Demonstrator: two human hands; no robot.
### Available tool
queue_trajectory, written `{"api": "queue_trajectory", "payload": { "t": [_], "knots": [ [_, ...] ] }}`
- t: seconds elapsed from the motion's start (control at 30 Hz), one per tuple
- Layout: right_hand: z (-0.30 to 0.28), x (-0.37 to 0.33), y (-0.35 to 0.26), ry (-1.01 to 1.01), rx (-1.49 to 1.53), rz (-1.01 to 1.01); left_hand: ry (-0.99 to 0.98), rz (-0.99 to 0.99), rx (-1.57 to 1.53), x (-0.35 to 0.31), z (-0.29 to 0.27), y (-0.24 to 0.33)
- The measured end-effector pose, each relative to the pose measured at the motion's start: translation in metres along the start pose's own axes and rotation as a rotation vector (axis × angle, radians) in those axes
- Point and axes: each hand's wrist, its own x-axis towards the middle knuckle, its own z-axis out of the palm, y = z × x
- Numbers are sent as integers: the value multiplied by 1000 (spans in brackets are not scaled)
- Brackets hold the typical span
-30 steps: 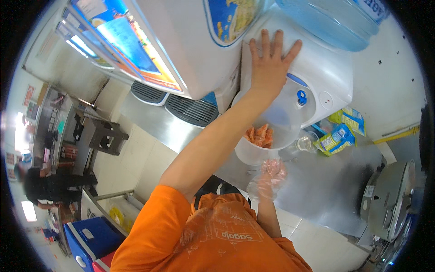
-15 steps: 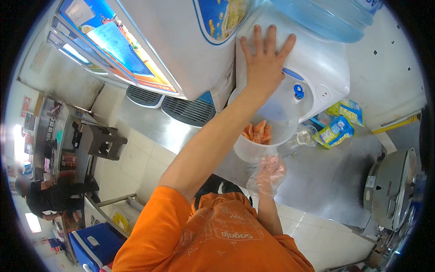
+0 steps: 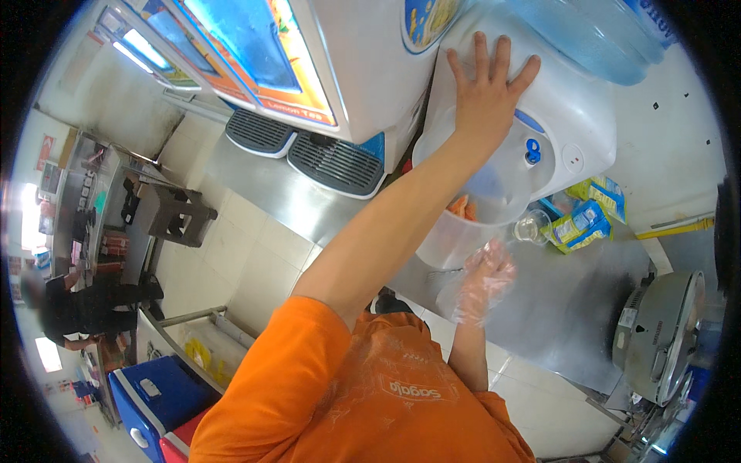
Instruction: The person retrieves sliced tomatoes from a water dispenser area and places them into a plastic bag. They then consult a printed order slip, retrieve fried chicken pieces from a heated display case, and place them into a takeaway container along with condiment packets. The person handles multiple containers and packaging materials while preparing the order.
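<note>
The gloved right hand [image 3: 491, 272] is farther in from the front edge of the worktop [image 3: 552, 309], closer to the clear cup [image 3: 532, 228]. The tub [image 3: 455, 245] shows more front wall, and less of the orange food [image 3: 465, 207] shows inside.

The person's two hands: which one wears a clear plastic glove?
The right hand, near the translucent tub, wears the glove; the left hand, spread over the white dispenser, is bare.

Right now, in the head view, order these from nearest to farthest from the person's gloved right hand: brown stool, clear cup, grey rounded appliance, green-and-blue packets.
1. Clear cup: just beyond the right hand, slightly rightward.
2. Green-and-blue packets: right of the cup.
3. Grey rounded appliance: far right.
4. Brown stool: far left, on the floor.
</note>
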Motion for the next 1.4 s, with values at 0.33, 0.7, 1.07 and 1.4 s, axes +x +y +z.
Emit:
{"api": "queue_trajectory", "payload": {
  "t": [0.33, 0.7, 1.07, 1.4],
  "knots": [
    [-1, 48, -45, 71, -354, -166, -3, -3, 78, 0, 2, 2],
    [-1, 56, -53, 27, -206, -16, -114, -37, 65, 0, -1, 5],
    [-60, 19, -46, 217, -411, -123, -280, -110, -412, -16, -96, 15],
    [8, -77, -52, -98, -39, 346, 283, -527, -447, -211, -436, -94]
  ]
}}
